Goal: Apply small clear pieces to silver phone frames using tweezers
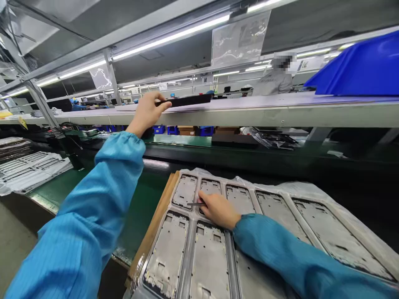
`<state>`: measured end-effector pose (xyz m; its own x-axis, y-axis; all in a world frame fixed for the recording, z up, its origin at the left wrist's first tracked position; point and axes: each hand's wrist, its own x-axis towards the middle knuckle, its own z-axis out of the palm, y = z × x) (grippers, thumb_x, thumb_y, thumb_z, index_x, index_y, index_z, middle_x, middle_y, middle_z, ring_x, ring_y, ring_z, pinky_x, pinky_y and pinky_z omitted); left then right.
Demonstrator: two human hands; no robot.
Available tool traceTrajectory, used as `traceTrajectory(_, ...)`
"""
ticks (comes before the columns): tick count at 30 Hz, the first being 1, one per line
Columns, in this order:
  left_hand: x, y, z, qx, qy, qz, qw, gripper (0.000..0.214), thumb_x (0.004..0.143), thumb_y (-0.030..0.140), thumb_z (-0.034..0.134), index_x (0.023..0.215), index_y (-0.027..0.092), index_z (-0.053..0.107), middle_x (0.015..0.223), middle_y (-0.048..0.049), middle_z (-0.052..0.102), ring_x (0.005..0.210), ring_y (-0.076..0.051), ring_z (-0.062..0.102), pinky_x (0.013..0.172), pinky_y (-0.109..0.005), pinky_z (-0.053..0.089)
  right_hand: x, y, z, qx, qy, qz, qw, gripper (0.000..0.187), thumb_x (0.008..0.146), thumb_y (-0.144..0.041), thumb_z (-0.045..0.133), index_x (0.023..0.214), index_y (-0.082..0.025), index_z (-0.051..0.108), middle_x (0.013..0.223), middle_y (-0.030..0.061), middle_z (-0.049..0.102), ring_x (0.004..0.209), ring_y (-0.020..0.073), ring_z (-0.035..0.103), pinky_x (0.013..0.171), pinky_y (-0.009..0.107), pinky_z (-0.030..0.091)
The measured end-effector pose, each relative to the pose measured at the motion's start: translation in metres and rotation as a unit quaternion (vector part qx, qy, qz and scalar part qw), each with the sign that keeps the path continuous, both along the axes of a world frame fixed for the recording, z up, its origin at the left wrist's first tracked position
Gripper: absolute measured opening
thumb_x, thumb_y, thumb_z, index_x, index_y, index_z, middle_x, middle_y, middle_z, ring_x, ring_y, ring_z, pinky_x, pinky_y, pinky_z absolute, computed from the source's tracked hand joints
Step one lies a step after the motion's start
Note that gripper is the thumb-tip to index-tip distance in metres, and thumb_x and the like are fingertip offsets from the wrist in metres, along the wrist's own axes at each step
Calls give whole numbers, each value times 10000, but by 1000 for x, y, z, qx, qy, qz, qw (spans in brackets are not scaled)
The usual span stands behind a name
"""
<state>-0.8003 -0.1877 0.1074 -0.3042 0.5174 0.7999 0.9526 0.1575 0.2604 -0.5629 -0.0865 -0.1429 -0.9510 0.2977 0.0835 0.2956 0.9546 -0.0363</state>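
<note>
My left hand (148,112) is raised high and pinches a flat black panel (187,100) just above the white shelf (249,116). My right hand (220,209) rests low on a sheet of rectangular metal frames (166,253), which look like phone mid-frames. A slim metal tool, probably tweezers (195,204), sticks out of my right fingers over one frame. The sheet lies in clear plastic wrap (314,192) on a cardboard backing (152,220). My right forearm hides part of the lower frames.
A green conveyor belt (137,207) runs beneath the sheet. More stacked frames (31,170) lie on it at the left. A large blue bin (355,68) sits on the shelf at upper right. Beyond the shelf stands a co-worker in a pale smock (276,81).
</note>
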Motion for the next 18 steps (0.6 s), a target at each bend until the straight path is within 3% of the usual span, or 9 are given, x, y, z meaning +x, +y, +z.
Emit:
traceTrajectory(4,30,-54,-14,27,-14,-54,998,286,878,457,740,924,177,701,953,-24,736,916,-198,690,968,-394,561,12,-19,11,35,-5,104,994,144,958,-66,527,998,-167,622,904,92,716,737,188,647,618,321,274)
traceTrajectory(6,44,-83,-29,31,-34,-61,997,314,851,500,743,912,194,710,939,-8,746,898,-196,696,955,-395,585,25,-39,17,62,13,200,978,123,977,-105,540,995,-181,635,857,70,701,709,174,629,592,323,292)
traceTrajectory(7,50,-96,-39,34,-44,-54,997,311,841,509,744,908,207,718,936,-4,754,897,-205,703,943,-398,595,32,-50,21,86,46,256,962,137,1002,-131,522,1014,-181,649,815,61,687,682,172,615,569,329,296)
traceTrajectory(10,68,-129,-70,47,-69,-23,996,244,823,484,757,893,251,737,918,7,768,890,-239,730,898,-408,625,57,-79,37,174,231,390,874,251,1042,-158,456,1026,-138,705,710,42,633,562,158,538,485,353,302)
traceTrajectory(12,79,-148,-92,62,-93,-4,994,190,818,452,771,895,280,749,933,16,782,924,-253,755,908,-415,645,69,-88,54,182,317,400,841,298,1049,-156,458,956,-130,740,666,26,604,517,134,496,450,351,312)
traceTrajectory(16,102,-184,-128,79,-147,34,985,211,798,492,812,935,334,777,1105,46,819,1089,-283,775,1047,-462,631,88,-82,89,206,413,377,803,324,1053,-124,529,808,-177,736,567,-17,518,484,89,449,440,331,276)
traceTrajectory(18,111,-197,-144,72,-167,38,983,246,798,539,820,932,335,785,1179,39,816,1108,-291,779,1049,-457,635,98,-71,99,167,440,350,810,292,1073,-166,543,869,-206,748,563,-28,509,499,79,452,491,315,314)
